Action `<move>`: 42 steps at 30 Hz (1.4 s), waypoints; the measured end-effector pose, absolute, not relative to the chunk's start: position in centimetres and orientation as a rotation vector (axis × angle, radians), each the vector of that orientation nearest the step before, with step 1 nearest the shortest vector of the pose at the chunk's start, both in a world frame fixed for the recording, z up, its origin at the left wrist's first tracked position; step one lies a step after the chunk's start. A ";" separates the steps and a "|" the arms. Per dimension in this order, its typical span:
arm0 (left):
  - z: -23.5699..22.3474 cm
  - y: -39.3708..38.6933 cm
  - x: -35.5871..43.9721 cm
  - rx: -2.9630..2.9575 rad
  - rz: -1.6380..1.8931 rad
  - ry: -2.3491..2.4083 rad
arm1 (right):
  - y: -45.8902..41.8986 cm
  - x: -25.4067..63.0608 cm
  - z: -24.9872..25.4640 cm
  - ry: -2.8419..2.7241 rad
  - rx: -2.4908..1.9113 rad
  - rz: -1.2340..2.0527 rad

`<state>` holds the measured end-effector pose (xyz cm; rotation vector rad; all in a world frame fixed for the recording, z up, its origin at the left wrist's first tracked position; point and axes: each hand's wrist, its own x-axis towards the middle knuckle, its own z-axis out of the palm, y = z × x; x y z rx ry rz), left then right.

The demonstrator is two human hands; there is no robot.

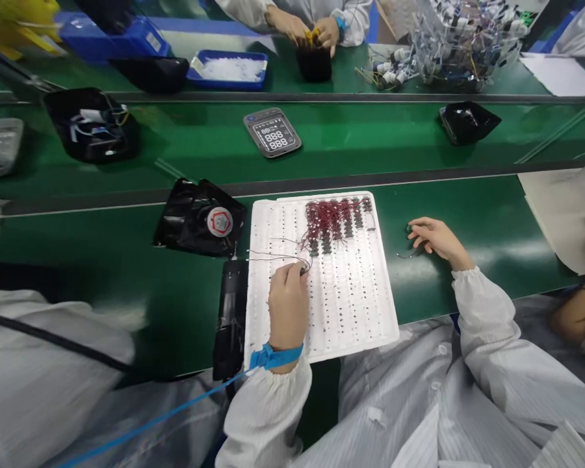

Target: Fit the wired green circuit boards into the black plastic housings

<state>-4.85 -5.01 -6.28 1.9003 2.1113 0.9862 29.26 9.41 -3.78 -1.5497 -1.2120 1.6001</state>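
Observation:
A white foam tray (355, 312) lies on the green bench in front of me, with rows of small dark slots. Near its far right corner sit several small boards with dark red wires (329, 221). My left hand (288, 302), with a blue wrist strap, is over the tray's left middle. Its thumb and fingers pinch a small dark part with thin wires (277, 258) trailing left. To the right of the tray, my right hand (433, 239) pinches a small dark green piece (409, 228) at its fingertips. A short dark wire (406, 255) hangs below that hand.
Left of the tray lie a black pouch with a round sticker (199, 221) and a black cylindrical tool (231, 318). A display unit (273, 133) rests on the green strip beyond. Across the bench, a co-worker's hands (307, 32) work at a black bag. Another person sits at right.

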 end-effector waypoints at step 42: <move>-1.5 4.3 12.6 2.323 0.582 1.330 | 8.8 30.4 -6.0 -1.314 -0.807 2.013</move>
